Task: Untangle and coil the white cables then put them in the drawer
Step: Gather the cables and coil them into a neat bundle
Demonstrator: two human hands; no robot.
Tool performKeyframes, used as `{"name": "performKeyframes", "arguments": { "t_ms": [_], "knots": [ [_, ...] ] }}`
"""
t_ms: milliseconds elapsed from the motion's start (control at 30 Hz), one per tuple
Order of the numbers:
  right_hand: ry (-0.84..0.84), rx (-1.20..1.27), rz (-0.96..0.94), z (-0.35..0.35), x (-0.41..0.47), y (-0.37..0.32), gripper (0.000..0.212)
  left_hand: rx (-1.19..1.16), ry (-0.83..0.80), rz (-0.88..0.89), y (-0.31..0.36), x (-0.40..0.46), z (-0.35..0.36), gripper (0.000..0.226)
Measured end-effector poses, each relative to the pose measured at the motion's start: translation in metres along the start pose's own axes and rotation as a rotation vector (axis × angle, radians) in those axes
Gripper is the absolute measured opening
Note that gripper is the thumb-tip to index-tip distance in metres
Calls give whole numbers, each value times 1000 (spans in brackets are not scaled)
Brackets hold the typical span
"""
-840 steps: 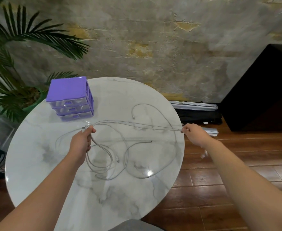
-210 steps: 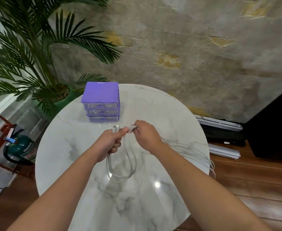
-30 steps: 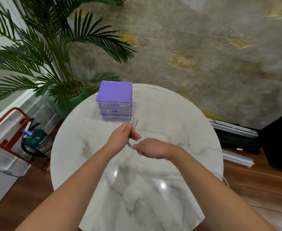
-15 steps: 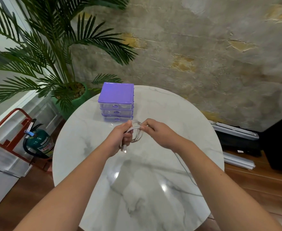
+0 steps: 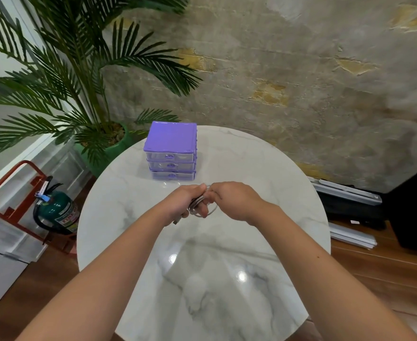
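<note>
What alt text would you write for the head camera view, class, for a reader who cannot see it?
Two bare hands, the left hand and right hand, hold a small coil of white cable above a round marble table. Beyond them stands a purple three-drawer box, all drawers closed, with a potted palm behind.

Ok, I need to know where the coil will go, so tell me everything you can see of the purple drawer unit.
The purple drawer unit is a small plastic-looking box with an opaque purple top and frame. It holds three stacked see-through drawers, each with a small purple handle at its front centre. All three look closed; something pale shows faintly in the top one. It stands upright on the far left part of the marble table, beyond both hands, which do not touch it.
</note>
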State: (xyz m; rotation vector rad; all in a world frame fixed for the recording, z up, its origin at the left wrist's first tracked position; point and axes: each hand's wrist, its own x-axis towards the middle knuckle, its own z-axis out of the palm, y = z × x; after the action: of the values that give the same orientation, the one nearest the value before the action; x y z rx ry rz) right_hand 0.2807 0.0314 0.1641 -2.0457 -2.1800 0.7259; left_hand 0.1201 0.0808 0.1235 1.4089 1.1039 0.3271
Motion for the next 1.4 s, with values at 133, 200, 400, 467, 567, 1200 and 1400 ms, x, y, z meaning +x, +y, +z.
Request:
{"name": "performKeyframes", "arguments": {
  "t_ms": [133, 200, 400, 467, 567, 1200, 1400],
  "knots": [
    [-36, -5, 7, 0, 2, -1, 30, 16, 37, -28, 1, 2, 4, 42],
    [3, 156, 35, 1, 0, 5, 24, -166, 20, -76, 1, 1, 3, 40],
    [113, 445, 93, 14, 3, 22, 23, -865, -241, -222, -8, 0, -8, 40],
    [18, 676, 114, 12, 2, 25, 18, -1003, -334, -243, -8, -1, -6, 38],
    [-128, 958, 105, 8, -3, 31, 30, -1107, -433, -243, -11, 1, -5, 34],
    [-164, 1074, 215, 20, 3, 40, 20, -743, -7, -187, -6, 3, 1, 31],
    [-104, 929, 150, 13, -3, 31, 42, -754, -53, -171, -9, 0, 1, 36]
  ]
}}
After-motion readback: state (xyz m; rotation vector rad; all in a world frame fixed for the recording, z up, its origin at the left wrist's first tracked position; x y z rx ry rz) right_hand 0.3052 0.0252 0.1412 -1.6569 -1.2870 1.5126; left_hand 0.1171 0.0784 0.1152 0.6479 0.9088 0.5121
